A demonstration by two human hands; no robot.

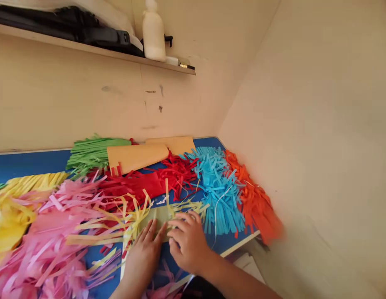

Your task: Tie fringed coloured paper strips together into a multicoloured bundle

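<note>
A pale yellow sheet of fringed paper lies on the blue table near its front edge, its cut strips spreading left and right. Flat on the sheet's near part rests my left hand, fingers stretched out. My right hand is just beside it, over the sheet's right part, fingers apart and slightly bent. Nothing shows between those fingers. Beyond the sheet is red fringed paper. Light blue fringed paper lies to the right of my right hand, and pink fringed paper to the left of my left hand.
Orange fringe hangs over the table's right edge by the wall. Yellow fringe and green fringe lie left and back. Plain orange-tan sheets rest at the back. Overhead, a shelf carries a white bottle.
</note>
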